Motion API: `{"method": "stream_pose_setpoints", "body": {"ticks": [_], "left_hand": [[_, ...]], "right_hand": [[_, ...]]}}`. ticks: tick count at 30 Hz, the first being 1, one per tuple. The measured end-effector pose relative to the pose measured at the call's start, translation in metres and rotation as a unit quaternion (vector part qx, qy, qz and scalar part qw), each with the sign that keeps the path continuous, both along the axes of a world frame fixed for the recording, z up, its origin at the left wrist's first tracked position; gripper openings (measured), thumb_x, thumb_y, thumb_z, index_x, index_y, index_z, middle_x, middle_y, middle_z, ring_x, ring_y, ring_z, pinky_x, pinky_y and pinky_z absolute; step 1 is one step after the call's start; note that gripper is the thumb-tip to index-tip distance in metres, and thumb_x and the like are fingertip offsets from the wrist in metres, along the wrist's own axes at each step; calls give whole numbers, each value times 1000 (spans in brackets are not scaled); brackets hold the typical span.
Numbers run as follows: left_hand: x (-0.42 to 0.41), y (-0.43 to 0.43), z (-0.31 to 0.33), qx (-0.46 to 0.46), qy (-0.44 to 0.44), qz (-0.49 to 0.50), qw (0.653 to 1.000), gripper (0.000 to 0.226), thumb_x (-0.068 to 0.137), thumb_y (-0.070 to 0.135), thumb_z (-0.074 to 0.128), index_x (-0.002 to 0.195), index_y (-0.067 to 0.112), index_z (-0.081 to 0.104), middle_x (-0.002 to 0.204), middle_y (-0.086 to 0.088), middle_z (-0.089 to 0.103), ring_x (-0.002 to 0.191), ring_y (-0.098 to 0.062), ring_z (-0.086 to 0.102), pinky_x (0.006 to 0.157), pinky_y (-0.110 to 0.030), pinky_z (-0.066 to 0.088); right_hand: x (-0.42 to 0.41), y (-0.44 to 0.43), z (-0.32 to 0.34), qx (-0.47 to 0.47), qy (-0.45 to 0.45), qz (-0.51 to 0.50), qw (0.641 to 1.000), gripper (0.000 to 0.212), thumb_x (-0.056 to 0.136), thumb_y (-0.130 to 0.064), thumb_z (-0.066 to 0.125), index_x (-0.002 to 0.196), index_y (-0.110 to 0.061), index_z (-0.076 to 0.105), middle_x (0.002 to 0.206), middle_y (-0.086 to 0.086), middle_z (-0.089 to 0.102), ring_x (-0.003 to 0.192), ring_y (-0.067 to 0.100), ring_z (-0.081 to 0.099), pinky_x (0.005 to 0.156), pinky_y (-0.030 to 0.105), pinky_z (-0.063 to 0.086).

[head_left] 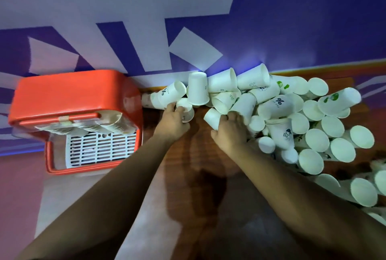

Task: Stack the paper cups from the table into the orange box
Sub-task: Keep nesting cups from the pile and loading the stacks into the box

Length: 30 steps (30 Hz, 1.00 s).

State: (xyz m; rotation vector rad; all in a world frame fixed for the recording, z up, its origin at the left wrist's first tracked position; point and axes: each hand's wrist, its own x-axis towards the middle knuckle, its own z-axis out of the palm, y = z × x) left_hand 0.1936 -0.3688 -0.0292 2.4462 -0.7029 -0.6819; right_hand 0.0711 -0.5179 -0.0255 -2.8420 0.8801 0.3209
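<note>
A big heap of white paper cups (pixel 292 117) covers the right and far side of the dark wooden table (pixel 200 155). My left hand (pixel 172 122) grips a small cup (pixel 184 108) at the heap's left end. My right hand (pixel 229 129) holds another cup (pixel 213 116) lying on its side. The orange box (pixel 69 92) stands off the table's left edge. Inside it, rows of stacked cups (pixel 100 125) lie above a white slotted grid (pixel 100 148).
A wall with purple and white shapes (pixel 188 19) rises right behind the heap and the box. The near table edge runs down the lower middle, with pale floor (pixel 62 197) to its left. More cups (pixel 363 190) spill toward the lower right.
</note>
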Motion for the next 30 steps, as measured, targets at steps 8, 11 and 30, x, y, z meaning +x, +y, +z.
{"method": "stream_pose_setpoints", "body": {"ticks": [8,11,30], "left_hand": [[-24,0,-1,33,-94,8,995,42,83,33,73,103,6,46,111,-10,48,104,-34,52,68,-42,44],[-33,6,1,52,-74,10,996,53,83,32,72,122,12,42,117,-10,43,103,-36,53,69,-40,45],[-111,143,55,-271,214,380,858,33,88,34,70,106,10,55,110,-20,64,100,-29,68,91,-50,56]], "right_hand": [[-24,3,-16,87,18,46,995,57,73,-36,71,118,-14,44,119,15,52,110,35,54,88,41,47],[-34,6,-18,115,29,67,991,59,73,-30,72,122,-15,43,128,14,46,118,35,49,94,41,46],[-45,79,50,487,-69,-159,856,39,82,-38,70,111,-17,54,105,5,65,90,19,65,55,27,52]]}}
